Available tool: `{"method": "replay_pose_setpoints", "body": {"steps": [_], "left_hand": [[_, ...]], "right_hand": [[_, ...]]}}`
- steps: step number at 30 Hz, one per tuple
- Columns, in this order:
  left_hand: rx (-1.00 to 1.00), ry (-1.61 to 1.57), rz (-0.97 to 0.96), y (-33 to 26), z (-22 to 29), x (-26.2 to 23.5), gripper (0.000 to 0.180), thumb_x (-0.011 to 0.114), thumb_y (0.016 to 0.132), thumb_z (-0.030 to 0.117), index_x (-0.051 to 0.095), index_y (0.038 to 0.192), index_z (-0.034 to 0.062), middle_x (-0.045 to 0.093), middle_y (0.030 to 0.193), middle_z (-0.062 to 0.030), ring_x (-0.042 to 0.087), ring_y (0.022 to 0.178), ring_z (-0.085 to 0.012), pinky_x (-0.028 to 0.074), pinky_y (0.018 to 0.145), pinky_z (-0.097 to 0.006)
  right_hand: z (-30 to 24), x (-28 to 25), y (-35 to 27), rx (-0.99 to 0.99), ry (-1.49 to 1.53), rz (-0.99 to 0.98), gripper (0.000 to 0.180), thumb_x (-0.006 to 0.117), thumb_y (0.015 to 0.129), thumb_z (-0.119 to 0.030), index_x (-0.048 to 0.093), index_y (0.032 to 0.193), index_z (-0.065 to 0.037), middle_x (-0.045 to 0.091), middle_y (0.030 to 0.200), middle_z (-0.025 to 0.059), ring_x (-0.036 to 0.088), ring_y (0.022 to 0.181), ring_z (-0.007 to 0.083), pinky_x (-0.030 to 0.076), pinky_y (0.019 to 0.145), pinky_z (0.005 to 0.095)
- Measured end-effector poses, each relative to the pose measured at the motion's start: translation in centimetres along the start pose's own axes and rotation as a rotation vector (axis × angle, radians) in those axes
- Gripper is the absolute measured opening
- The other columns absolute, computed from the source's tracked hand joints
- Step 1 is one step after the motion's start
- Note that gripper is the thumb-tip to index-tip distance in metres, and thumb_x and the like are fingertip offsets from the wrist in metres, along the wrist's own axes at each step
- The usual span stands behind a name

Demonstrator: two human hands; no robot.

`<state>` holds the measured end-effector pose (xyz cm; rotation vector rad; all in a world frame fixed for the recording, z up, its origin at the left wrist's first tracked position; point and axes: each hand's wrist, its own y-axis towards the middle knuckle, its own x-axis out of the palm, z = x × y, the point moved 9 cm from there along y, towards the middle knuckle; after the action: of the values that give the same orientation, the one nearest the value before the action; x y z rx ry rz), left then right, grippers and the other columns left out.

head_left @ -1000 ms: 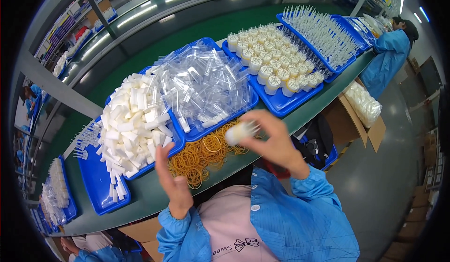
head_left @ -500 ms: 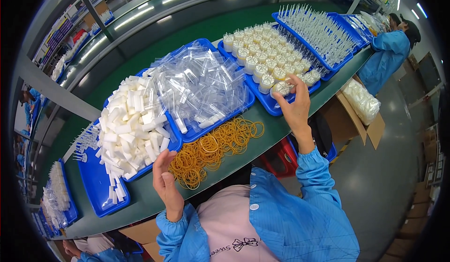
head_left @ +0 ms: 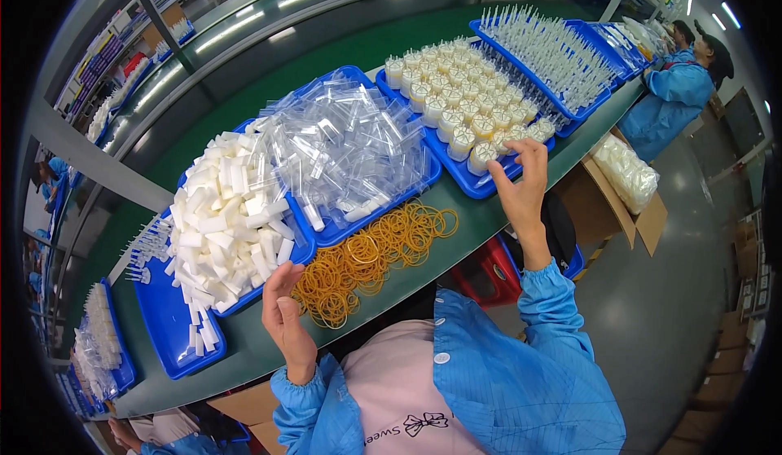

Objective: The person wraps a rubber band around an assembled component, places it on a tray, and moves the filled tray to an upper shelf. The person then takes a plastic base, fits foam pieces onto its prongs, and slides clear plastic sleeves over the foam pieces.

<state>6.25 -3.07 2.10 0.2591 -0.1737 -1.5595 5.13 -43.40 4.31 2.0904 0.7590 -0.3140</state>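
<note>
My right hand (head_left: pixel 523 190) is over the front edge of a blue tray, thumb and fingers apart, with nothing between them. Close to its thumb stands a round, white-topped bundle (head_left: pixel 482 157), at the near end of rows of similar bundles (head_left: pixel 450 96). My left hand (head_left: pixel 287 316) hovers by the table's front edge, palm turned inward, fingers loosely curved and empty. Just right of it lies a pile of tan rubber bands (head_left: pixel 346 272). White foam-like cylinders (head_left: pixel 224 219) are heaped beyond my left hand, beside a tray of clear plastic sleeves (head_left: pixel 350 145).
A blue tray (head_left: pixel 155 325) with a few white pieces sits at the left. Thin upright white-tipped parts (head_left: pixel 546 56) fill a tray at the far right. An open cardboard box (head_left: pixel 611 198) with a plastic-wrapped bundle stands beside the table. Another person (head_left: pixel 672 101) is at the far right.
My right hand has let go of the round bundle and drawn slightly right, its fingers spreading. The bundle stays in the tray's front corner. My left hand has shifted slightly left.
</note>
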Motion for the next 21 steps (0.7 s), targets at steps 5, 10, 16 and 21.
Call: {"method": "replay_pose_setpoints", "body": {"steps": [5,10,16,21], "left_hand": [[-0.003,-0.022,-0.013,0.0,-0.3,0.5,0.053,0.046,0.096,0.043,0.053,0.12,-0.0037,0.059,0.111,-0.0141,0.056,0.107,-0.023,0.041,0.096,-0.036],[-0.001,-0.005,-0.025,0.0,-0.5,0.5,0.051,0.046,0.096,0.042,0.054,0.119,-0.0029,0.059,0.11,-0.0135,0.057,0.104,-0.0225,0.042,0.095,-0.036],[-0.014,-0.02,-0.033,0.3,-0.7,0.8,0.05,0.048,0.095,0.043,0.058,0.113,-0.0028,0.06,0.107,-0.0122,0.059,0.101,-0.0223,0.045,0.091,-0.035],[-0.013,-0.027,-0.066,0.3,-1.0,1.1,0.048,0.047,0.096,0.041,0.056,0.115,-0.0032,0.061,0.107,-0.0129,0.059,0.1,-0.0229,0.044,0.093,-0.037]], "right_hand": [[-1.2,0.4,-0.3,-0.167,-0.171,0.003,0.041,0.078,0.064,-0.012,0.058,0.1,-0.008,0.052,0.103,0.0113,0.052,0.096,0.0304,0.042,0.082,0.0394],[-2.1,0.6,0.1,-0.207,-0.285,-0.025,0.04,0.078,0.064,-0.016,0.059,0.098,-0.009,0.052,0.103,0.0095,0.052,0.094,0.0278,0.04,0.08,0.0382],[-1.8,1.3,0.3,-0.184,-0.333,-0.088,0.037,0.078,0.064,-0.017,0.061,0.096,-0.011,0.052,0.1,0.0077,0.052,0.091,0.0258,0.039,0.077,0.037],[-1.6,1.3,0.9,-0.178,-0.35,-0.142,0.035,0.078,0.064,-0.017,0.062,0.095,-0.011,0.053,0.094,0.0058,0.053,0.089,0.0248,0.038,0.074,0.0367]]}}
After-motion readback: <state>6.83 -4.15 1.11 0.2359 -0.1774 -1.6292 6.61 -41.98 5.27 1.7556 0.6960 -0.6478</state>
